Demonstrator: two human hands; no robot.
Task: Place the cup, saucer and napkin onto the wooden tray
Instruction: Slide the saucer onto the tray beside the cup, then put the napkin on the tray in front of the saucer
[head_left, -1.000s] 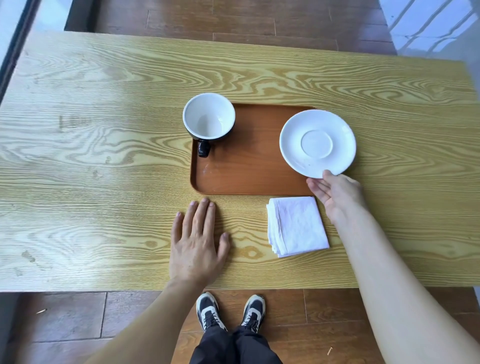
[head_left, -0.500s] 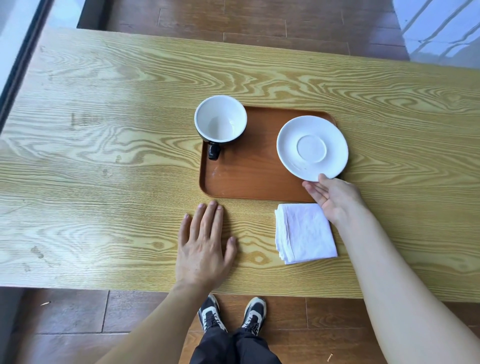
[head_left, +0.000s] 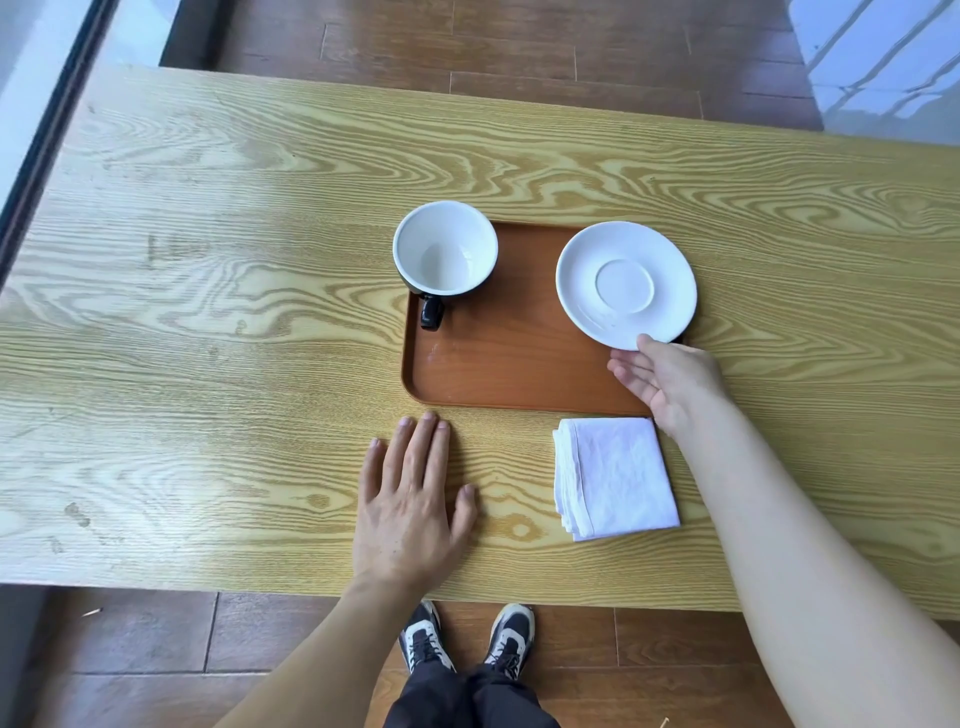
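The right hand (head_left: 667, 382) pinches the near rim of the white saucer (head_left: 625, 283), thumb on top, holding it over the right end of the wooden tray (head_left: 511, 358). The left hand (head_left: 410, 506) lies flat on the table (head_left: 208, 312), fingers spread, holding nothing. The cup (head_left: 445, 248) sits on the tray's far left corner, beyond the left hand. The folded napkin (head_left: 613, 478) lies between the two hands, just below the right one.

The black, white-lined ceramic cup (head_left: 445, 248) stood upright on the brown wooden tray's (head_left: 509, 364) far-left corner. The round white saucer (head_left: 625, 285), seemingly just lifted, was pinched by the right hand (head_left: 667, 378). The folded white napkin (head_left: 614, 477) lay just below that hand.
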